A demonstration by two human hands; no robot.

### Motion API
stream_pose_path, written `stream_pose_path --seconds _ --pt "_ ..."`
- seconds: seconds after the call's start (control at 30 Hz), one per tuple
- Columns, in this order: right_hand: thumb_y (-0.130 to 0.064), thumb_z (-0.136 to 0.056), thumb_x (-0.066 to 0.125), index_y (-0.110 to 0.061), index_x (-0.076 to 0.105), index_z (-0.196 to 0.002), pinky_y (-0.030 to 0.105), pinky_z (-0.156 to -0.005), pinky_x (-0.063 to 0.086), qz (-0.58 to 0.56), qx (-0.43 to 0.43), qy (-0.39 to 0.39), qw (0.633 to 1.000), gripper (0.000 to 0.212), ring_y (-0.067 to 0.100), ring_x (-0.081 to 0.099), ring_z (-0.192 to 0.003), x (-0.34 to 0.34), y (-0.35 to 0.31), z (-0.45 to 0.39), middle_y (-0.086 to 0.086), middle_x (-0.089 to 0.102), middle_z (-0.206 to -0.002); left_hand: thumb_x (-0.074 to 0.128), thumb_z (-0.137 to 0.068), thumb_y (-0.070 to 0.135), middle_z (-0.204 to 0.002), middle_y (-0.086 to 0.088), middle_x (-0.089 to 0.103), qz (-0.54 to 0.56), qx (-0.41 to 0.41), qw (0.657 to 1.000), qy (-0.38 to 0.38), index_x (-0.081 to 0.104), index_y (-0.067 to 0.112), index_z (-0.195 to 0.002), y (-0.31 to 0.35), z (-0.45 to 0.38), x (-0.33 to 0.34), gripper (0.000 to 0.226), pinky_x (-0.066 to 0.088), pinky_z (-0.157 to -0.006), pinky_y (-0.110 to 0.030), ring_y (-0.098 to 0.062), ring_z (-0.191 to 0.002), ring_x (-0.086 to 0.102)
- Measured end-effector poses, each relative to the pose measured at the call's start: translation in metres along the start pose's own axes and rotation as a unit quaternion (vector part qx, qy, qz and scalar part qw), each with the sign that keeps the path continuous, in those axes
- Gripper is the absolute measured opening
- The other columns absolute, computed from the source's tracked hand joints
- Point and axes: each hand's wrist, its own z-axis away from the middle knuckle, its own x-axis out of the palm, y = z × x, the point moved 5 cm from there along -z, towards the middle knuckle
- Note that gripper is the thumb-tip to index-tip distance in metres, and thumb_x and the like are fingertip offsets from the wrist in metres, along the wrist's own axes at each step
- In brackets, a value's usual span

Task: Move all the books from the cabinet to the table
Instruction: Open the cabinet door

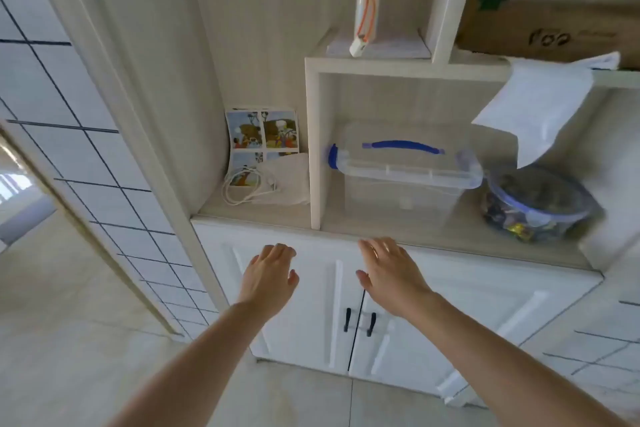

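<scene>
A thin picture book (263, 130) with cartoon panels leans against the back wall in the left nook of the white cabinet (429, 229). A flat pale book or pad (398, 45) lies on the upper shelf under a bottle. A white booklet (540, 107) hangs over the right shelf's edge. My left hand (268, 279) and my right hand (389, 274) are both raised in front of the cabinet doors, just below the counter edge, fingers relaxed and holding nothing. No table is in view.
A clear box with a blue handle (401, 170) and a round tub of small items (536, 208) stand on the counter. A white cable (242, 187) and folded cloth (287, 180) lie before the picture book. A white bottle (365, 7) and cardboard box (547, 28) sit higher up.
</scene>
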Motion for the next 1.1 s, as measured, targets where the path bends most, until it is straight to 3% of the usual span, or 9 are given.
stream_pose_path --seconds 0.17,0.27,0.33,0.4,0.47,0.63,0.83,0.97,1.1 --pt "-0.037 -0.099 0.039 -0.005 0.016 -0.151 0.046 -0.115 0.025 0.013 -0.02 -0.007 1.0 0.065 0.04 0.026 -0.139 0.025 0.015 -0.039 0.008 0.025 -0.154 0.052 -0.095 0.029 -0.162 0.002 0.016 0.013 -0.039 0.998 -0.045 0.019 0.021 -0.153 -0.004 -0.035 0.026 0.068 0.017 -0.121 -0.039 -0.022 -0.15 0.01" --pt "-0.031 -0.088 0.059 -0.001 0.04 -0.142 0.052 -0.11 0.032 0.078 -0.045 -0.026 0.996 0.065 0.045 0.042 -0.129 0.049 0.016 -0.047 0.01 0.035 -0.15 0.05 -0.096 0.031 -0.164 0.005 -0.001 0.015 -0.056 0.996 -0.068 0.004 0.026 -0.155 -0.007 -0.039 0.043 0.075 0.006 -0.122 -0.044 -0.021 -0.151 -0.005" --pt "-0.018 -0.079 0.068 0.002 0.04 -0.141 0.056 -0.108 0.034 0.081 -0.044 -0.037 0.995 0.071 0.05 0.037 -0.131 0.064 0.017 -0.046 0.015 0.033 -0.152 0.05 -0.096 0.031 -0.163 0.007 -0.01 -0.007 -0.056 0.995 -0.085 -0.004 0.028 -0.155 -0.008 -0.039 0.051 0.08 0.0 -0.121 -0.047 -0.019 -0.15 -0.013" --pt "-0.01 -0.072 0.071 0.0 0.039 -0.142 0.056 -0.107 0.036 0.043 -0.03 -0.015 0.999 0.078 0.052 0.033 -0.134 0.065 0.018 -0.045 0.014 0.033 -0.153 0.051 -0.095 0.028 -0.163 0.007 -0.009 -0.02 -0.054 0.995 -0.076 -0.005 0.028 -0.155 -0.009 -0.039 0.054 0.082 -0.001 -0.121 -0.049 -0.019 -0.15 -0.013" --pt "-0.011 -0.064 0.076 0.0 0.05 -0.134 0.053 -0.101 0.044 0.021 -0.015 0.011 1.0 0.076 0.052 0.037 -0.131 0.059 0.016 -0.046 0.012 0.044 -0.146 0.052 -0.094 0.028 -0.163 0.005 -0.003 -0.019 -0.055 0.996 -0.065 0.0 0.026 -0.155 -0.008 -0.041 0.053 0.08 0.0 -0.121 -0.05 -0.021 -0.15 -0.01" --pt "-0.015 -0.065 0.077 -0.001 0.056 -0.128 0.046 -0.099 0.046 -0.001 -0.013 0.028 1.0 0.068 0.045 0.044 -0.13 0.054 0.012 -0.045 0.014 0.055 -0.136 0.055 -0.092 0.033 -0.163 0.006 -0.007 -0.014 -0.067 0.995 -0.075 -0.003 0.027 -0.155 -0.005 -0.037 0.056 0.085 -0.002 -0.12 -0.053 -0.021 -0.15 -0.014" --pt "-0.013 -0.082 0.057 -0.002 0.042 -0.138 0.043 -0.11 0.036 -0.057 -0.029 0.032 0.997 0.058 0.038 0.038 -0.132 0.057 0.009 -0.035 0.013 0.046 -0.142 0.053 -0.093 0.034 -0.163 0.006 -0.007 -0.002 -0.064 0.995 -0.081 -0.003 0.028 -0.155 -0.005 -0.025 0.055 0.083 -0.001 -0.12 -0.053 -0.02 -0.15 -0.014" --pt "-0.017 -0.09 0.051 -0.007 0.049 -0.124 0.028 -0.089 0.044 -0.168 -0.006 0.03 0.985 0.035 0.025 0.05 -0.11 0.04 0.004 -0.03 0.006 0.054 -0.123 0.051 -0.095 0.035 -0.164 0.006 -0.002 0.014 -0.063 0.996 -0.058 0.001 0.028 -0.155 -0.009 -0.01 0.054 0.079 -0.001 -0.121 -0.049 -0.019 -0.15 -0.008" --pt "-0.033 -0.094 0.052 -0.013 0.05 -0.124 0.033 -0.081 0.049 -0.213 0.018 -0.008 0.977 0.036 0.023 0.059 -0.096 0.032 -0.007 -0.028 0.005 0.059 -0.112 0.047 -0.098 0.038 -0.16 0.004 0.021 0.041 -0.079 0.996 0.006 0.026 0.027 -0.15 -0.01 0.009 0.05 0.057 0.006 -0.121 -0.046 -0.021 -0.151 0.008"
